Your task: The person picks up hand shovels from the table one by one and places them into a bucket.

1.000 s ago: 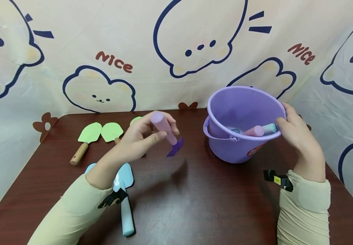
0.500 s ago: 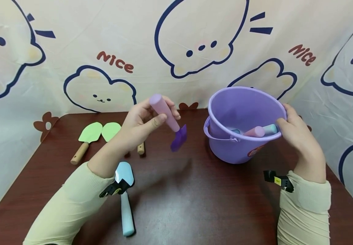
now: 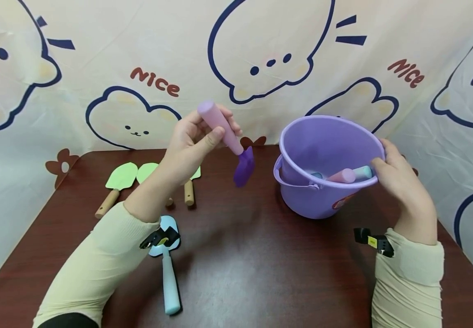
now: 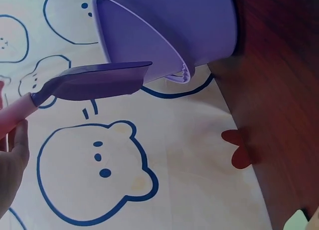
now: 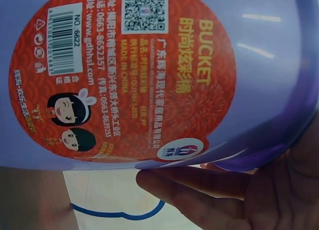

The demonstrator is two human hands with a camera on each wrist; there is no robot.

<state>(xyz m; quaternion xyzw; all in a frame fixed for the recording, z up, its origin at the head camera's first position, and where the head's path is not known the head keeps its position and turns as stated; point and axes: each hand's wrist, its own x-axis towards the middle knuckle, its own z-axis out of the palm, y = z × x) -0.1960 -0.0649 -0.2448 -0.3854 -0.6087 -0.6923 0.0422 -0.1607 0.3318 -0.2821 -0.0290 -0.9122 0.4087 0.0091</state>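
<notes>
My left hand [image 3: 197, 136] grips the pink handle of a small toy shovel [image 3: 224, 132], lifted above the table. Its purple blade [image 4: 104, 80] points down and to the right, left of the bucket in the head view. A purple bucket [image 3: 302, 196] stands tilted toward me, its side handle hanging. My right hand [image 3: 402, 182] holds the bucket's right rim, thumb in front and fingers behind. Inside the bucket lie a pink handle [image 3: 343, 176] and a light blue handle [image 3: 362, 173]; their far ends are hidden. A red label [image 5: 139, 75] fills the right wrist view.
Green leaf-shaped shovels with wooden handles, such as one at the left [image 3: 121, 177], lie at the back left, partly behind my left arm. Light blue shovels [image 3: 171, 282] lie nearer, below my left wrist. A printed cloth [image 3: 146, 41] rises behind the brown table [image 3: 261, 273].
My left hand has risen with the toy shovel, and the purple blade has swung higher and slightly right. My right hand and the bucket stay nearly still.
</notes>
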